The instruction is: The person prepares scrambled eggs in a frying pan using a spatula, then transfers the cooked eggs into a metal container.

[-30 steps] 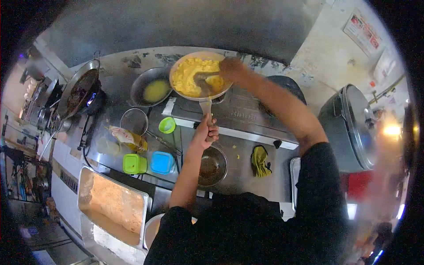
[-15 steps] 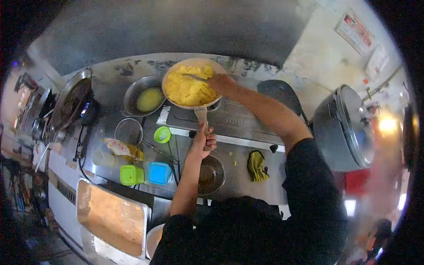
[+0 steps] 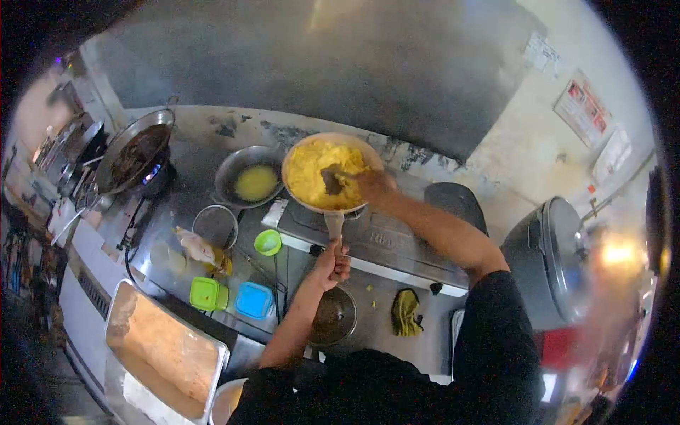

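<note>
My left hand [image 3: 333, 265] is wrapped round the handle of a frying pan [image 3: 289, 186] standing on the stove. Soft yellow food [image 3: 315, 163], like scrambled egg, fills the pan. At the pan's right side my right hand [image 3: 374, 188] is closed on a spatula [image 3: 331, 178], whose dark blade rests in the yellow food. Left of the pan stands a metal wok [image 3: 225, 193] with yellow liquid [image 3: 256, 183] in it. Below my left hand is a small round pan [image 3: 340, 315], partly hidden by the forearm.
A strainer [image 3: 215, 225], a green bowl [image 3: 268, 242], green [image 3: 208, 293] and blue [image 3: 254, 299] boxes lie to the left. A tray of crumbs [image 3: 166, 347] is nearer. A yellow-black glove [image 3: 406, 312] lies right; a large lidded pot [image 3: 538, 248] stands beyond.
The camera view has shifted, so the pan sits lower in it. My right hand has turned the spatula, and its broad blade now shows in the yellow food. My left hand keeps its grip.
</note>
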A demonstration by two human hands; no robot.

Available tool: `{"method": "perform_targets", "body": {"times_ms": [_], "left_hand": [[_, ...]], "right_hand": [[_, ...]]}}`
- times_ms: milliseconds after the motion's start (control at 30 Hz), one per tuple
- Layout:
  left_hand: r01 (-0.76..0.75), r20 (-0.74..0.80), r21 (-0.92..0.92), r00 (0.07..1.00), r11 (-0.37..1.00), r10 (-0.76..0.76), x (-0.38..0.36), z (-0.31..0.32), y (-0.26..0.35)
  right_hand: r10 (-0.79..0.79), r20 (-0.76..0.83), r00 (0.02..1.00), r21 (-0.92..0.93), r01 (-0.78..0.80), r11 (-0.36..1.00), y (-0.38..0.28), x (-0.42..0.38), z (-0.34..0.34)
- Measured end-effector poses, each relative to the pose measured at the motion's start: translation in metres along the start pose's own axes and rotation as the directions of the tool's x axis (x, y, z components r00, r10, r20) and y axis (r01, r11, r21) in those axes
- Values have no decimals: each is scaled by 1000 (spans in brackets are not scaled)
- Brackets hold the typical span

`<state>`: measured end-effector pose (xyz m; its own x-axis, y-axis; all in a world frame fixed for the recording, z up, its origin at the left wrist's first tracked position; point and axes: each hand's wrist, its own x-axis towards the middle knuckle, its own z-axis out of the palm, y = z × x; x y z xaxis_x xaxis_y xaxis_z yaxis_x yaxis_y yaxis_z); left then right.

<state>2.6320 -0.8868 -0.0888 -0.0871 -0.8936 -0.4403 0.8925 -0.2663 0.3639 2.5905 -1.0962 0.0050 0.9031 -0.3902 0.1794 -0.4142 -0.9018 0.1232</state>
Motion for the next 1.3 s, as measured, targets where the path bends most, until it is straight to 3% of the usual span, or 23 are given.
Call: {"method": "perform_targets", "body": {"times_ms": [67,133,233,267,333,400,433,500,533,600,667,767,833,867,900,933,967,1000,1067,1133,1167,1233,1300], "left_hand": [[-73,-27,125,997,989,77,-1,-4,-3],[-39,-30,55,999,998,40,-8,3,5],[-36,-20,14,999,999,36,-3,3,-4],[-38,-23,0,999,999,38,-1,2,-4],[1,-65,-25,998,1000,-3,-4,7,-3],[-20,-118,-20,993,1000,17,-4,5,-5],[-13,-92,-6,996,1000,12,-2,0,-4],[-11,-64,9,998,1000,11,0,3,-4],[-24,-89,39,996,999,28,-1,7,-3],[-41,-122,72,991,997,50,-4,11,-3],[-61,-116,117,990,991,75,-5,13,-2],[-29,-145,112,988,993,45,-8,18,1],[-110,-143,98,982,989,123,-3,10,-3],[-128,-177,169,971,977,158,4,2,-3],[-63,-167,142,982,988,86,1,3,1],[-92,-172,170,978,981,121,0,6,1],[-118,-175,203,972,972,155,-3,8,-2],[-58,-135,158,988,986,79,-6,9,3],[-63,-132,159,988,985,84,-6,9,2],[-73,-107,141,990,987,89,-2,5,0],[-73,-93,133,992,988,86,-1,2,0],[-78,-121,139,988,987,95,-6,8,1],[-68,-150,132,985,989,88,-6,9,1]], "right_hand": [[-3,158,987,-135,25,991,24,14,-30],[-25,288,957,-290,112,950,13,13,-93],[-56,350,935,-214,138,967,-11,-5,-150],[-65,359,931,-214,150,965,-16,-5,-139],[-260,437,861,-51,312,949,-37,0,-98],[-195,233,953,86,179,980,-61,5,-67],[-198,230,953,82,183,980,-73,11,-63],[26,229,973,173,-67,983,-87,23,-59],[21,228,973,173,-62,983,-83,29,-51],[-12,60,998,157,2,988,-69,55,-26],[-3,1,1000,9,3,1000,-28,99,22],[-2,144,990,-64,11,998,40,102,5],[6,268,963,215,-66,974,82,89,12],[53,390,919,292,-178,940,83,75,5],[100,504,858,337,-302,892,84,60,-2],[180,650,739,292,-461,838,77,52,-22],[175,681,711,280,-473,835,75,38,-6],[215,639,739,281,-485,828,78,32,-1],[257,578,774,271,-479,835,82,28,2],[-4,219,976,2,4,1000,69,4,-1],[-11,214,977,-2,12,1000,66,-2,-12],[158,184,970,-120,-137,983,44,-14,-74],[151,194,969,-219,-107,970,28,-23,-130]]}}
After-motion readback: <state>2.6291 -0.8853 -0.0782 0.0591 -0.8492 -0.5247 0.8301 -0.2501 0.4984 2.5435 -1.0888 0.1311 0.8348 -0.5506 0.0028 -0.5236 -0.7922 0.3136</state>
